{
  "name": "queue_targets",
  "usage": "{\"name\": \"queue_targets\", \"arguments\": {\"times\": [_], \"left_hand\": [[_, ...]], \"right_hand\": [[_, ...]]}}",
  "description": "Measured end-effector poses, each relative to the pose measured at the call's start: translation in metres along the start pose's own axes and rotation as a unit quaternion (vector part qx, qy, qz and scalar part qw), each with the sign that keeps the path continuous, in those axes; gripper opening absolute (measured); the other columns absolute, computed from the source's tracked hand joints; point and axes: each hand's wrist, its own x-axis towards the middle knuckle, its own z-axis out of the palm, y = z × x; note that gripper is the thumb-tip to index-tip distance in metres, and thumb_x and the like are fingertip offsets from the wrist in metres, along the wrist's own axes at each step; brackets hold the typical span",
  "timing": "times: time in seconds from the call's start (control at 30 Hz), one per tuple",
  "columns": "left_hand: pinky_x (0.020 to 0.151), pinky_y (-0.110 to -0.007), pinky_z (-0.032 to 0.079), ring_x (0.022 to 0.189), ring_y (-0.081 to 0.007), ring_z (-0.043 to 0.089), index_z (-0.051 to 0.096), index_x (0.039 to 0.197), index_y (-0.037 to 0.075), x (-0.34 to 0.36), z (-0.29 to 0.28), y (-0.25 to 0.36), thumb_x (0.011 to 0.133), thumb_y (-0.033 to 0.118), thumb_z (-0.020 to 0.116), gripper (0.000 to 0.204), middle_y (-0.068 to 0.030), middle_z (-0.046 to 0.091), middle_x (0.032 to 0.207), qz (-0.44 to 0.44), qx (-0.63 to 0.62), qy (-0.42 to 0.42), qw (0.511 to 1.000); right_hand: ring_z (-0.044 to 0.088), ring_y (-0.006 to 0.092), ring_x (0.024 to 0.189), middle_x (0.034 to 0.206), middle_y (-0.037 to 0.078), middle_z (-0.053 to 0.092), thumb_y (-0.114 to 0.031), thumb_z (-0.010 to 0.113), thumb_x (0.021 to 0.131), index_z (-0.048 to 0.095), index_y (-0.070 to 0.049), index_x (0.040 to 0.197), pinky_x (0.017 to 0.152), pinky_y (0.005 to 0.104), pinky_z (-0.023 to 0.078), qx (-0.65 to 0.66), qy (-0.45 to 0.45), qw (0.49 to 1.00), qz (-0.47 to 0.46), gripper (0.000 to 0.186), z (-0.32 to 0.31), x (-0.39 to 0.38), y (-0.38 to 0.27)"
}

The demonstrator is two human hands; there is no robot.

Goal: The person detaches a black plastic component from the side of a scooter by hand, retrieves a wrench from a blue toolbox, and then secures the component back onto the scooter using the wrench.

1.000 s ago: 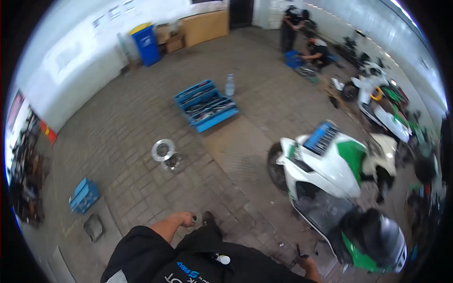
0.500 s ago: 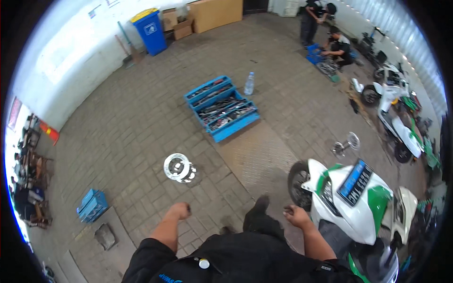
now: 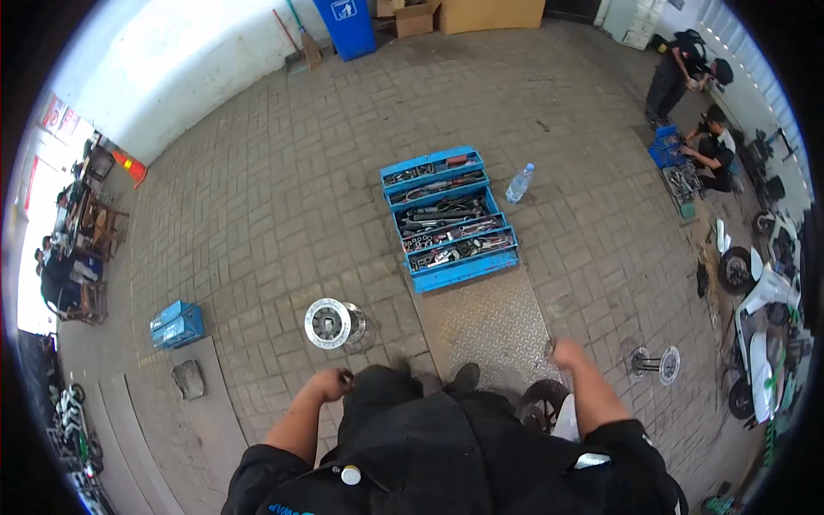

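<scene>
My left hand (image 3: 329, 384) hangs low at my left side with curled fingers. A dark spot shows at its fingertips, too small to name. My right hand (image 3: 564, 353) is held out to the right, also curled, over the edge of a steel checker plate (image 3: 485, 330). Neither hand touches anything around it. Ahead stands a blue cantilever toolbox (image 3: 468, 276), its trays spread and full of sockets and wrenches. A round silver metal stand (image 3: 328, 324) is nearest my left hand. A scooter's front wheel (image 3: 543, 399) shows below my right forearm, partly hidden by my body.
A water bottle (image 3: 519, 184) stands right of the toolbox. A smaller blue toolbox (image 3: 177, 326) is at left, another silver stand (image 3: 669, 366) at right. Two people (image 3: 687, 81) work at far right near a stripped scooter (image 3: 760, 318). A traffic cone (image 3: 130, 169) stands far left.
My view has turned right and moved forward, so the toolbox looks closer and more square-on. The white and green scooter has mostly passed under my right side. Both hands stay curled.
</scene>
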Motion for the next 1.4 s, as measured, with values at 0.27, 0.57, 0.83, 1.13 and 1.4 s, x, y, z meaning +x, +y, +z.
{"name": "queue_targets", "arguments": {"times": [0.27,0.57,0.83,1.13,1.4], "left_hand": [[0.089,-0.042,0.05,0.102,-0.0353,0.065,0.063,0.118,0.007,0.15,-0.109,0.024,0.086,0.043,0.064,0.048,-0.0174,0.069,0.104,0.021,-0.054,-0.014,0.998],[0.098,-0.047,0.044,0.114,-0.0387,0.056,0.054,0.13,0.009,0.3,-0.146,0.088,0.085,0.044,0.061,0.057,-0.0197,0.062,0.121,-0.005,-0.069,-0.142,0.987],[0.112,-0.059,0.02,0.134,-0.0311,0.038,0.051,0.132,0.016,0.318,-0.086,0.097,0.083,0.042,0.064,0.057,-0.0102,0.051,0.134,0.007,-0.127,0.01,0.992],[0.111,-0.062,0.019,0.135,-0.0317,0.037,0.054,0.129,0.018,0.326,-0.074,0.097,0.079,0.038,0.068,0.056,-0.0077,0.05,0.134,-0.009,-0.165,-0.051,0.985],[0.11,-0.06,0.024,0.13,-0.0416,0.038,0.053,0.131,0.014,0.334,-0.083,0.098,0.078,0.027,0.069,0.056,-0.016,0.047,0.135,0.027,-0.166,-0.003,0.986]], "right_hand": [[0.066,0.0332,0.09,0.095,0.02,0.069,-0.027,0.062,0.089,0.065,-0.004,0.108,0.079,0.04,0.051,0.264,0.285,0.922,-0.002,0.03,-0.216,0.172,-0.077],[0.055,0.0373,0.117,0.131,0.021,0.054,-0.037,0.067,0.084,0.061,-0.015,0.122,0.101,0.0437,0.044,0.164,-0.118,0.972,-0.117,0.045,-0.093,0.353,-0.227],[0.042,0.0326,0.125,0.129,0.013,0.05,-0.024,0.066,0.082,0.069,-0.016,0.109,0.102,0.0473,0.037,0.05,0.022,0.96,-0.276,0.029,0.02,0.599,-0.339],[0.041,0.0331,0.129,0.134,0.01,0.052,-0.025,0.054,0.084,0.07,-0.016,0.097,0.109,0.0518,0.028,-0.012,0.077,0.919,-0.388,0.022,0.09,0.674,-0.356],[0.039,0.0331,0.134,0.135,0.01,0.053,-0.025,0.05,0.09,0.068,-0.008,0.105,0.111,0.0572,0.025,-0.023,0.075,0.873,-0.481,0.029,0.091,0.678,-0.358]]}}
